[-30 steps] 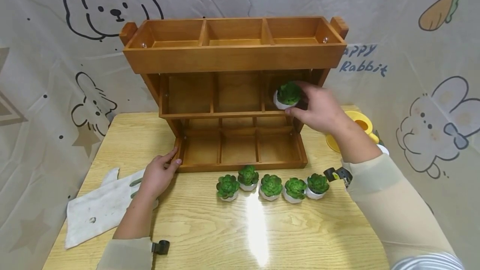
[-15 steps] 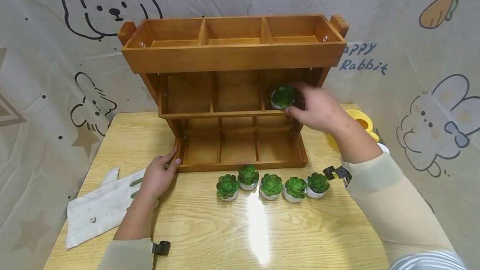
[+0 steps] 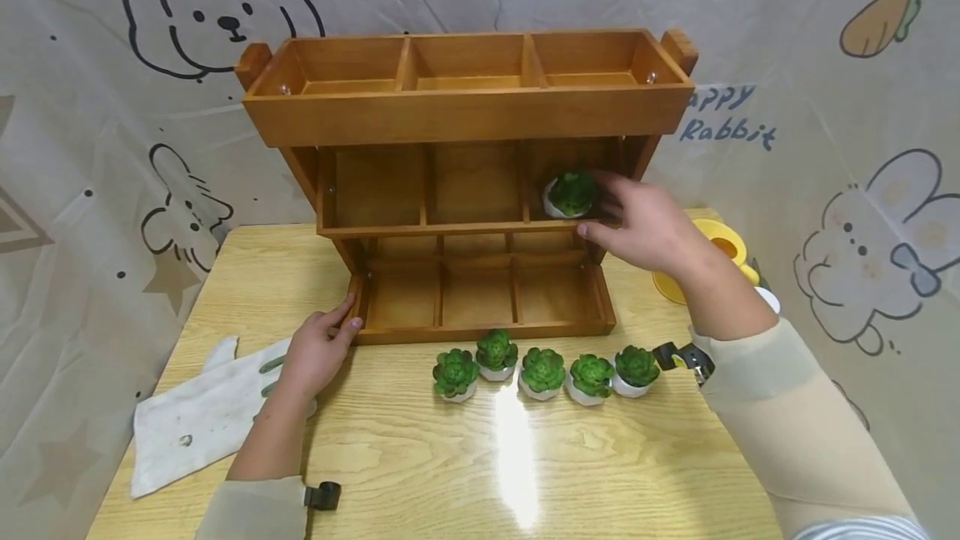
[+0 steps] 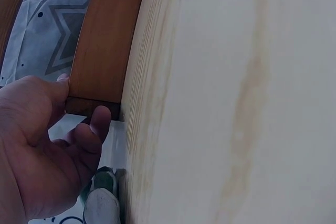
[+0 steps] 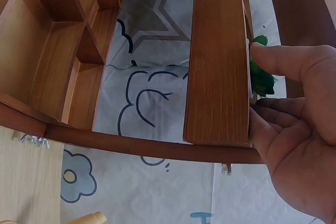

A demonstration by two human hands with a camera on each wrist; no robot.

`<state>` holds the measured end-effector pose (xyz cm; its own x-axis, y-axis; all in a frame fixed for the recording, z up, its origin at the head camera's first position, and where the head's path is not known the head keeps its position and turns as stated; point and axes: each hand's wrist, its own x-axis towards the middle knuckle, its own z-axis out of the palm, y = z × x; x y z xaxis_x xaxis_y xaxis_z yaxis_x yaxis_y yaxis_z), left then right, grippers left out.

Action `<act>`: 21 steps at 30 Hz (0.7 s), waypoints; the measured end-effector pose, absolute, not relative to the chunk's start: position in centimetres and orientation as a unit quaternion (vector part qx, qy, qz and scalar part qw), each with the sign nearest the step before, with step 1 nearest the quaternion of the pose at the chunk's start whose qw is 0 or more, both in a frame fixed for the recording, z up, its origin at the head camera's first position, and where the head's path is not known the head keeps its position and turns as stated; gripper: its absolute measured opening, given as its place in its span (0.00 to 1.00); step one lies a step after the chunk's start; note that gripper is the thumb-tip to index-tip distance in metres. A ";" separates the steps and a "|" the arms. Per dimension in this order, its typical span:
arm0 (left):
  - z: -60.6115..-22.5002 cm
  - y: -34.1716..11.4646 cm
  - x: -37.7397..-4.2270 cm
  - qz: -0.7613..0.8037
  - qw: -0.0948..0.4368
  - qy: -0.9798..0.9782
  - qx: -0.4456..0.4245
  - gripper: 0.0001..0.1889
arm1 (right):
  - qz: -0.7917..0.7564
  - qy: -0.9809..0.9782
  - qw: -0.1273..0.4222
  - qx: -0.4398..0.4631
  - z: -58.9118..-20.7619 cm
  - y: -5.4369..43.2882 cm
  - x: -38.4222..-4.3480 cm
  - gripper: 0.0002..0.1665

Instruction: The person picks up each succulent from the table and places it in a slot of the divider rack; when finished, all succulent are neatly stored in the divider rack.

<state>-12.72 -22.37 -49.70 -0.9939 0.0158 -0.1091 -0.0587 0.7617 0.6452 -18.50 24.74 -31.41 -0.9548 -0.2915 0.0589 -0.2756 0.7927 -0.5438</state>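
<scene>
A small potted succulent in a white pot sits in the right compartment of the middle tier of a wooden shelf. My right hand is just to its right, thumb near the tier's front edge and fingers spread apart; a small gap shows between thumb and pot. In the right wrist view, green leaves show past the board, between thumb and fingers. At the lower tier's left front corner, my left hand holds the wood between thumb and finger; the left wrist view shows this board end up close.
Several more potted succulents stand in a row before the shelf. White work gloves lie at the left of the table. A yellow watering can is at the right, partly behind my right forearm. A printed cloth hangs behind.
The succulent has moved slightly left and back into the middle tier's right compartment. My right hand has since loosened and shifted slightly right of it. My left hand has stayed put.
</scene>
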 end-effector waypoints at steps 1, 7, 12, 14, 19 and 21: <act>-49.7 -22.4 -12.7 0.345 0.053 0.937 -0.011 0.31 | -0.291 0.945 0.012 -0.150 -31.4 24.9 -18.4 0.46; -49.6 -22.4 -12.7 0.341 0.053 0.938 -0.009 0.32 | -0.306 0.937 -0.017 -0.167 -31.8 25.5 -17.7 0.45; -49.6 -22.4 -12.8 0.341 0.055 0.938 -0.009 0.33 | -0.304 0.938 -0.027 -0.166 -32.1 25.9 -16.9 0.45; -49.6 -22.4 -12.8 0.342 0.056 0.938 -0.010 0.32 | -0.306 0.937 -0.030 -0.164 -32.2 26.1 -16.5 0.46; -49.7 -22.3 -12.7 0.341 0.057 0.938 -0.013 0.32 | -0.321 0.931 -0.045 -0.169 -32.7 26.6 -15.4 0.45; -49.7 -22.3 -12.7 0.341 0.055 0.939 -0.011 0.32 | -0.331 0.926 -0.053 -0.173 -32.9 26.8 -15.0 0.44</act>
